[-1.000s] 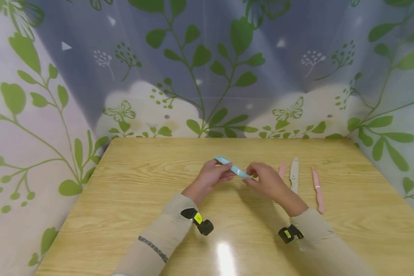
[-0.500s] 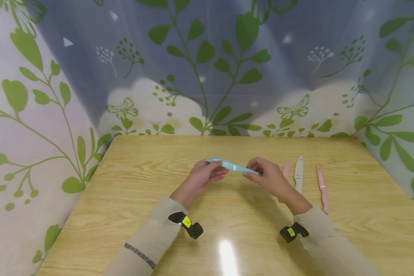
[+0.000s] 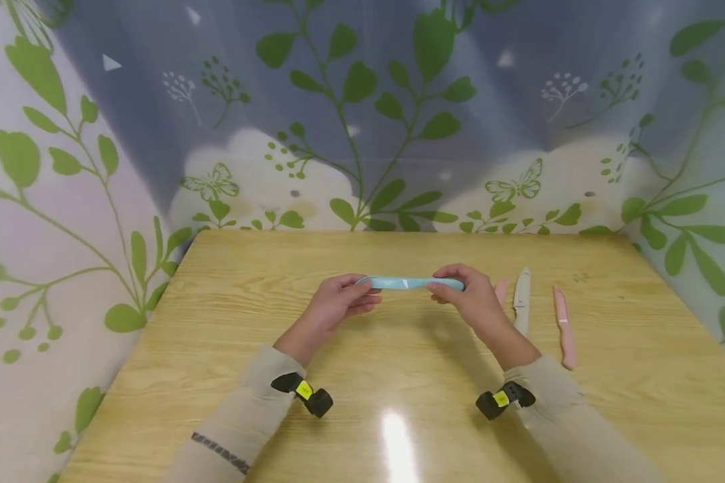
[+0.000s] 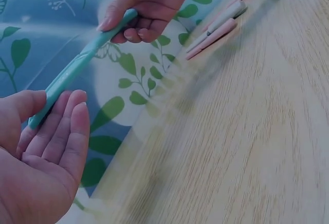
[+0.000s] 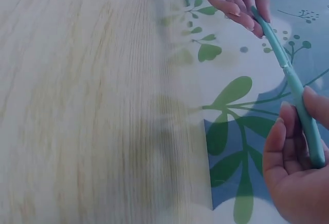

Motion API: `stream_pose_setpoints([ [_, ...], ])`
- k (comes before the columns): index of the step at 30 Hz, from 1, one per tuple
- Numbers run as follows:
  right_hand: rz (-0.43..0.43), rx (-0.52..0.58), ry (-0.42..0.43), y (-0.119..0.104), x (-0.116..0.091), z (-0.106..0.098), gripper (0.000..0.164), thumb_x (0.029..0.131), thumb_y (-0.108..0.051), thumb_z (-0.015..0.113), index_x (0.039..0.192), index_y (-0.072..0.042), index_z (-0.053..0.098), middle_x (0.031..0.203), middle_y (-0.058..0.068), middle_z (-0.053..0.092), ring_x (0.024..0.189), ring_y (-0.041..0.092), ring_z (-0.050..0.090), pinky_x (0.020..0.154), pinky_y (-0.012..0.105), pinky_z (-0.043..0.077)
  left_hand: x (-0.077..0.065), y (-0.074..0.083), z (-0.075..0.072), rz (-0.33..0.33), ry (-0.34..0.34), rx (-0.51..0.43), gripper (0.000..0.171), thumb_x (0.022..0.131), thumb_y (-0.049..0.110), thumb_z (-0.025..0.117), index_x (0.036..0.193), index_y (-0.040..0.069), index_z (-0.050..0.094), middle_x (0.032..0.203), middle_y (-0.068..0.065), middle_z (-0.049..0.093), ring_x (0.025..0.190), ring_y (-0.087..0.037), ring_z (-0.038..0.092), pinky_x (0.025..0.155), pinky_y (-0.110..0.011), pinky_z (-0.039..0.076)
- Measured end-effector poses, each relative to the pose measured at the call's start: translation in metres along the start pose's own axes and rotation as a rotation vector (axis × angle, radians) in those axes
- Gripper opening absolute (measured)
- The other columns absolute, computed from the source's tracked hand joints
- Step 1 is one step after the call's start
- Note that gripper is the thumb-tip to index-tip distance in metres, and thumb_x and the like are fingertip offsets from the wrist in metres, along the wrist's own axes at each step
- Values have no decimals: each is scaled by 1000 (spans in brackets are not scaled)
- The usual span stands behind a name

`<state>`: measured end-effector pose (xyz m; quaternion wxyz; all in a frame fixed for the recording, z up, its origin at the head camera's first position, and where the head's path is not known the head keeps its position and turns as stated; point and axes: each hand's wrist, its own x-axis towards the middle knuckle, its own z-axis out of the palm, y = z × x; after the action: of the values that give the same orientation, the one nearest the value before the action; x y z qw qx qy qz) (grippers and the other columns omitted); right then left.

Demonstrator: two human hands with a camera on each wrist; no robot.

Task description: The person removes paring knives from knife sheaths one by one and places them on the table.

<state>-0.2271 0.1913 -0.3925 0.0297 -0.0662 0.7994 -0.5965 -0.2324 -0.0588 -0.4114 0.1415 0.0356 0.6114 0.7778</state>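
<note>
Left hand (image 3: 333, 302) and right hand (image 3: 476, 298) pinch a light-blue knife (image 3: 395, 283) at both ends, while only head and left-wrist views show the beige knife (image 3: 522, 300) between two pink knives (image 3: 566, 335) at right.

Blue knife (image 3: 393, 284), held raised above the wooden table (image 3: 266, 258). The body is slender and light blue (nearer turquoise in the wrist views), with a short pale mark close to its middle, where its two parts meet at a visible step. The knife runs crosswise, almost parallel to the table's far edge. The end toward the table's left side is pinched under the thumb of the left hand (image 3: 333, 303); the smooth, rounded end toward the table's right side is gripped by the right hand (image 3: 476, 298). Whether the blade is sheathed cannot be told.
</note>
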Motion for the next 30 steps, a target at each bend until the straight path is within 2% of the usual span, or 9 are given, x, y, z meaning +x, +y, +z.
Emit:
stream_pose_setpoints([
  [3, 14, 145, -15, -1, 0, 3, 37, 90, -18, 66, 115, 6, 55, 94, 7, 66, 80, 11, 67, 76, 25, 57, -3, 3, -3, 7, -15, 16, 28, 97, 7, 54, 119, -10, 55, 104, -20, 67, 82, -14, 69, 72, -22, 57],
  [7, 45, 389, -46, -3, -2, 7, 29, 92, -10, 63, 113, 8, 54, 86, 1, 68, 80, 12, 68, 74, 23, 57, -7, 6, -9, -5, -35, 21, 29, 97, 7, 54, 121, -10, 55, 103, -17, 68, 83, -14, 69, 74, -23, 57],
  [10, 87, 547, -86, -4, -3, 12, 18, 92, -7, 61, 107, 3, 58, 85, 1, 71, 81, 14, 70, 75, 25, 58, -12, 8, -14, -11, -43, 37, 29, 98, 6, 52, 122, -10, 54, 107, -20, 67, 85, -14, 69, 76, -24, 57],
  [14, 130, 674, -131, -4, -3, 19, 8, 94, -4, 57, 99, -5, 64, 83, 3, 73, 80, 17, 71, 74, 26, 58, -16, 10, -20, -1, -49, 37, 30, 99, 6, 50, 124, -10, 52, 116, -27, 63, 87, -15, 69, 77, -24, 57],
  [18, 136, 717, -147, -3, -5, 23, 11, 96, -3, 54, 98, -6, 64, 84, 4, 73, 79, 17, 71, 73, 25, 58, -19, 10, -23, 2, -63, 5, 31, 100, 5, 48, 126, -11, 50, 113, -24, 66, 88, -15, 69, 78, -25, 57],
  [23, 125, 673, -151, -2, -5, 25, 9, 97, -7, 53, 101, -5, 61, 87, 3, 73, 81, 16, 71, 74, 25, 58, -20, 9, -24, -4, -76, -23, 31, 100, 5, 48, 125, -13, 50, 99, -10, 71, 88, -15, 69, 77, -24, 57],
  [27, 106, 646, -164, -2, -6, 26, 9, 96, -5, 55, 101, -4, 62, 86, 2, 73, 81, 16, 71, 74, 26, 58, -23, 7, -27, -9, -80, -15, 31, 100, 5, 47, 125, -14, 49, 109, -21, 68, 87, -14, 69, 77, -23, 57],
  [30, 95, 626, -184, -3, -5, 29, 9, 95, -2, 55, 102, -2, 61, 87, 1, 73, 82, 17, 71, 74, 26, 58, -25, 8, -31, -5, -81, 7, 31, 100, 5, 47, 125, -14, 50, 110, -22, 67, 88, -14, 69, 77, -23, 57],
])
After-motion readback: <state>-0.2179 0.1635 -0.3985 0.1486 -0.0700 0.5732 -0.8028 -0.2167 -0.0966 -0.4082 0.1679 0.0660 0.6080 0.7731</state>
